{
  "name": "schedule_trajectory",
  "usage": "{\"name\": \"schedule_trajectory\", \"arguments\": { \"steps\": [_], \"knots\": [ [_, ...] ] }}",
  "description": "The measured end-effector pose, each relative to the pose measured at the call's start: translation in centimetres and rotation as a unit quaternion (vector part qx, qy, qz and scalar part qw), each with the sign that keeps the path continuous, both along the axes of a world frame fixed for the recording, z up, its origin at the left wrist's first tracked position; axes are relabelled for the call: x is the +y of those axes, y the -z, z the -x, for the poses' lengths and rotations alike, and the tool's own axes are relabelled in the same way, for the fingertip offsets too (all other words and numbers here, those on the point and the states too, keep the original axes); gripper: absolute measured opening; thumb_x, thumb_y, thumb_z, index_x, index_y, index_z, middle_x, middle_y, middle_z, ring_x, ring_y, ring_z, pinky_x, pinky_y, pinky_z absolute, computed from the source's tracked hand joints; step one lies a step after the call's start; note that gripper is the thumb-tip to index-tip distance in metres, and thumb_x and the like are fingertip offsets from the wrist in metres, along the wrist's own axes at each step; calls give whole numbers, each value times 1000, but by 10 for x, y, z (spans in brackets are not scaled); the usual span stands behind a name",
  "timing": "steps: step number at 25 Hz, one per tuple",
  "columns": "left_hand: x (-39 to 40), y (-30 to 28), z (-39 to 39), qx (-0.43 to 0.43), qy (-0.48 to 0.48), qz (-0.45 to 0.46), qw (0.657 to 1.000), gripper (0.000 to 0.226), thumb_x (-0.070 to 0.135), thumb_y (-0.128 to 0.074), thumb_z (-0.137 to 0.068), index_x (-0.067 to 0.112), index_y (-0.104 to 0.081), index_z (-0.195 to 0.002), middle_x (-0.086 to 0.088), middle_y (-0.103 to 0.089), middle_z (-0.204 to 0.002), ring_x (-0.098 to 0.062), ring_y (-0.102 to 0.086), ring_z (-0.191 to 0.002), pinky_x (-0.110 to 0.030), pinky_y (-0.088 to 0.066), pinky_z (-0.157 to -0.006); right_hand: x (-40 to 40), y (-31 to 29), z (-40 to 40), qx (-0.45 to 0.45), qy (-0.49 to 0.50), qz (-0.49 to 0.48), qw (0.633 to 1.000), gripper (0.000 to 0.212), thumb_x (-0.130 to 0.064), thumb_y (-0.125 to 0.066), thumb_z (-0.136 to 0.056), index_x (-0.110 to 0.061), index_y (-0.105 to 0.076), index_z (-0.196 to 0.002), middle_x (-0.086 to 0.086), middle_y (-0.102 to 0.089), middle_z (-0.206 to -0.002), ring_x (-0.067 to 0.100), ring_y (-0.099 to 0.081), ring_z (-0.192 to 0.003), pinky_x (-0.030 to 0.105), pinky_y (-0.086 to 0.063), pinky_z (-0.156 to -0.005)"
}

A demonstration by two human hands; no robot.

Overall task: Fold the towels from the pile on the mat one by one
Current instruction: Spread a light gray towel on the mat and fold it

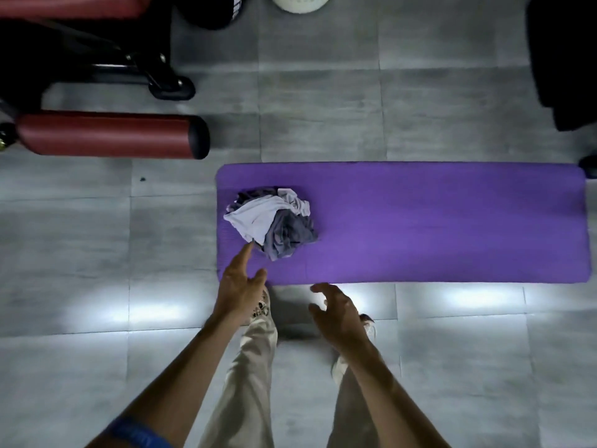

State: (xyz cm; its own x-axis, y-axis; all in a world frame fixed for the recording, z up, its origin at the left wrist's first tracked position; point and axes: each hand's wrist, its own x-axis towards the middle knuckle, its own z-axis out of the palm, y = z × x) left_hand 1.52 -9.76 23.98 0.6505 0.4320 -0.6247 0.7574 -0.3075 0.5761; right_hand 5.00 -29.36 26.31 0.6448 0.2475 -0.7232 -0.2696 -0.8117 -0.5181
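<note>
Left hand [237, 287] reaches with fingers [246, 253] spread wide, nearly touching the towel pile [271, 219] on the purple mat [436, 221]; right hand [336, 312] hovers loosely open, holding nothing.

— What covers the ground here?
— Large grey floor tiles [323, 101], with bright patches of light reflected along the lower middle of the frame.
— And at the upper left?
— A red padded roller [109, 135] on a black bench frame [155, 72].
— At the top edge?
— A white basket [300, 2], cut off. Something dark fills the upper right corner.
</note>
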Motion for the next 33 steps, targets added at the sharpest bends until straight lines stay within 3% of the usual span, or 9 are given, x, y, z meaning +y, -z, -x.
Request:
{"name": "schedule_trajectory", "arguments": {
  "steps": [5, 9, 12, 16, 20, 23, 25, 29, 33],
  "knots": [
    [81, 94, 20, 46, -43, 46, 997, 64, 31, -64, -88, 21, -40, -147, -13, -53, -140, -27, -53, -125, -42, -45, -103, 101, 100, -16, 19, -31, 21, 999, 34, -19, -58, -91, -19, -62, -125, 2, -62, -129, 21, -59, -115, 25, -43, -92],
    [123, 186, 30, 74, 34, 32, 996, 64, 33, -61, -90, 24, -36, -148, -8, -48, -145, -25, -48, -129, -40, -44, -105, 145, 216, -20, 62, -146, 76, 984, 41, -20, -56, -89, -25, -58, -129, 5, -58, -135, 24, -55, -123, 29, -42, -99],
    [142, 242, 32, 62, 61, 41, 995, 70, 44, -53, -83, 27, -35, -148, -5, -46, -146, -24, -45, -132, -42, -41, -107, 173, 297, -42, 63, -139, 90, 984, 44, -19, -56, -85, -28, -58, -128, 6, -60, -134, 25, -58, -119, 30, -45, -97],
    [154, 321, 27, 47, 77, 36, 995, 60, 26, -59, -93, 25, -36, -148, -6, -44, -147, -21, -42, -134, -41, -37, -111, 199, 393, -76, 36, -17, 41, 998, 36, -23, -65, -85, -19, -63, -121, 5, -66, -117, 24, -60, -110, 27, -48, -83],
    [161, 364, 15, 45, 162, 24, 985, 57, 26, -57, -95, 24, -36, -148, -3, -40, -151, -19, -37, -138, -31, -30, -110, 215, 441, -102, 134, 179, -18, 974, 24, -22, -72, -84, -18, -64, -106, -3, -59, -94, 17, -56, -92, 27, -47, -75],
    [171, 362, 5, 69, 125, 22, 990, 51, 22, -59, -94, 22, -45, -143, -6, -49, -143, -21, -48, -129, -31, -38, -104, 217, 429, -98, 214, 333, -177, 901, 16, -12, -70, -83, -21, -68, -96, -2, -63, -83, 16, -60, -78, 24, -46, -58],
    [172, 340, -4, 63, 88, 20, 994, 47, 20, -61, -92, 22, -50, -138, -7, -54, -137, -22, -54, -121, -33, -44, -100, 211, 389, -97, 240, 378, -276, 851, 22, -9, -64, -87, -20, -68, -104, -5, -62, -77, 10, -57, -69, 21, -43, -57],
    [159, 263, -35, 27, 77, 35, 996, 64, 19, -67, -87, 24, -41, -145, -5, -48, -144, -21, -50, -127, -39, -46, -102, 189, 260, -104, 248, 385, -400, 794, 27, -7, -68, -78, -12, -74, -104, -3, -61, -68, 7, -55, -63, 21, -46, -58],
    [142, 141, -79, -78, 13, 41, 996, 90, 13, -78, -75, 28, -31, -150, 1, -44, -147, -16, -45, -130, -39, -43, -106, 164, 103, -112, 233, 367, -505, 746, 53, -32, -89, -58, -10, -76, -104, 2, -62, -75, 10, -56, -70, 30, -44, -70]
  ]
}}
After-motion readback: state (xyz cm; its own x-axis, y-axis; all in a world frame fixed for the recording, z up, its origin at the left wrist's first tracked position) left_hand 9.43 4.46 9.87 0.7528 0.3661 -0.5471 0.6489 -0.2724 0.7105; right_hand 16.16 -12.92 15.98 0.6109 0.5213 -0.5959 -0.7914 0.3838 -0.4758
